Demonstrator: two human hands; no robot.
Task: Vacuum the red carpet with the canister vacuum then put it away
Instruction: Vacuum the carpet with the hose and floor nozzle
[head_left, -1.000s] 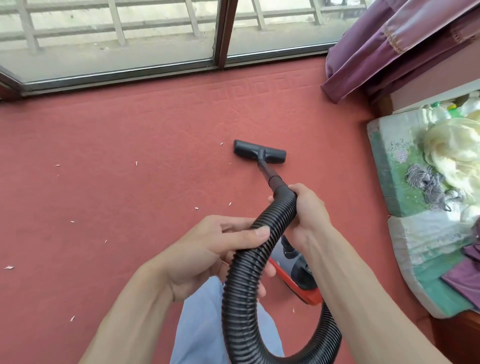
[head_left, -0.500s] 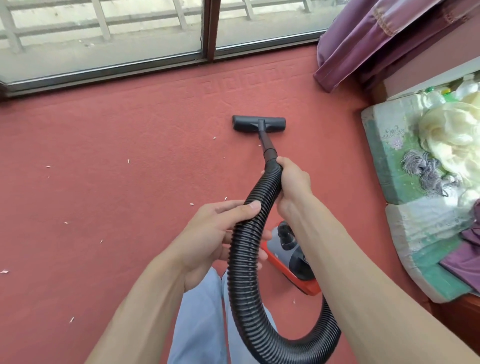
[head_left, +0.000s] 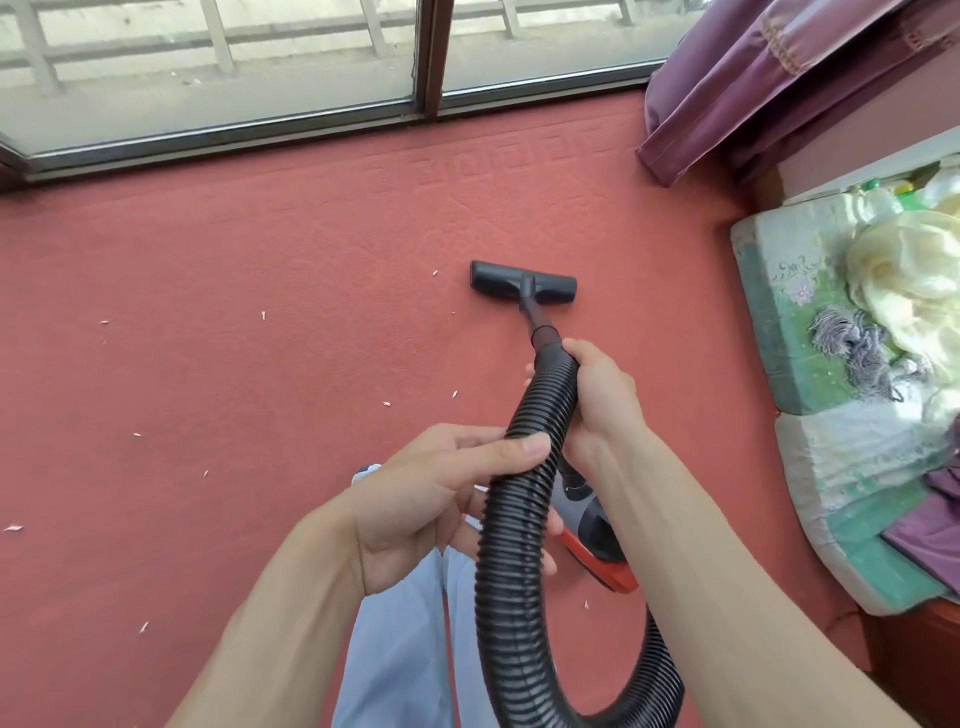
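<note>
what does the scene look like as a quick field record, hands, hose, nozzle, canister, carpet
left hand: grips the black hose below the right hand
right hand: grips the hose end by the wand
floor nozzle: on the red carpet, ahead of both hands, short of the window
canister: red and dark, on the carpet, partly hidden by the right forearm
white scraps: scattered on the carpet, mostly left of the nozzle
progress: vacuuming, scraps not yet picked up

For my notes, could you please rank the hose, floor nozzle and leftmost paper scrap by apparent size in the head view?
1. Hose, though nearness to the camera inflates it.
2. Floor nozzle.
3. Leftmost paper scrap, tiny.
</note>
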